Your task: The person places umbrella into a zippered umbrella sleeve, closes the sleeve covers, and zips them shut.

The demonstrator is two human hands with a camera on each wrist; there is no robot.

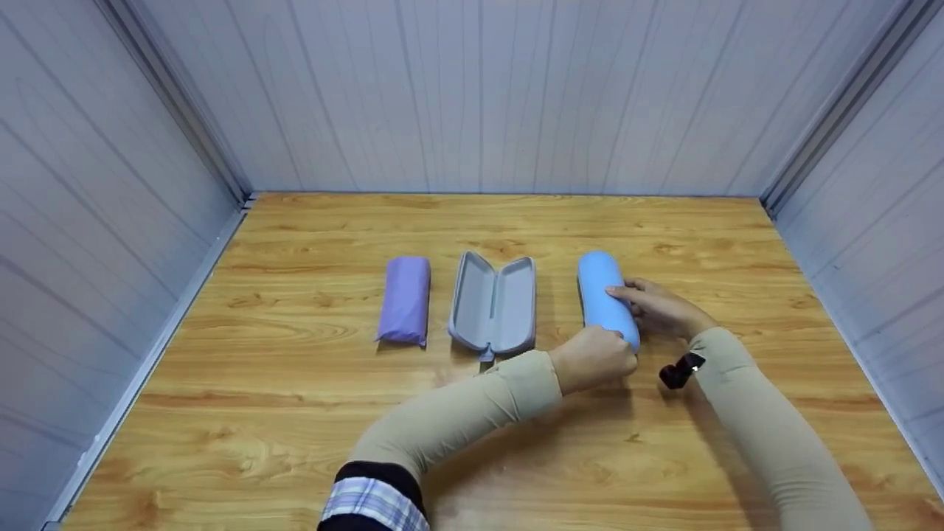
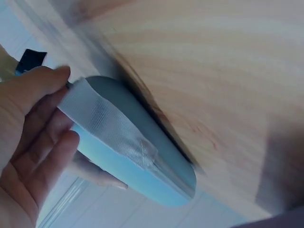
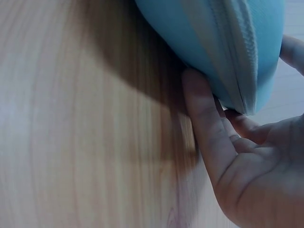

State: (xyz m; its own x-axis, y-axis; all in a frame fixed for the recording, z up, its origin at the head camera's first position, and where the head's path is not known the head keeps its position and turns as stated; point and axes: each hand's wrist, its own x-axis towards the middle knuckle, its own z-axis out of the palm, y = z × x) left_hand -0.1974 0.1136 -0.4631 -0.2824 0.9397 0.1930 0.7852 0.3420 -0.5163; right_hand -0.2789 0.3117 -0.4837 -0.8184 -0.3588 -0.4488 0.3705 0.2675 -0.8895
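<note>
A blue zippered glasses case (image 1: 601, 284) lies on the table at the right of the row. My right hand (image 1: 667, 310) holds it along its right side, the thumb over its top; in the right wrist view a finger reaches along its lower side, below the zipper (image 3: 232, 52). At its near end, my left hand (image 1: 596, 358) has its fingers curled and pinches the zipper pull, which is mostly hidden by the fingers. A pale mesh strip (image 2: 107, 123) runs from those fingertips along the case in the left wrist view.
A grey glasses case (image 1: 514, 302) stands unzipped and spread apart in the middle, its near end close to the left forearm. Left of it lies a purple wrapped packet (image 1: 405, 299). Pale panel walls (image 1: 472, 96) border the wooden table (image 1: 295, 413) on three sides.
</note>
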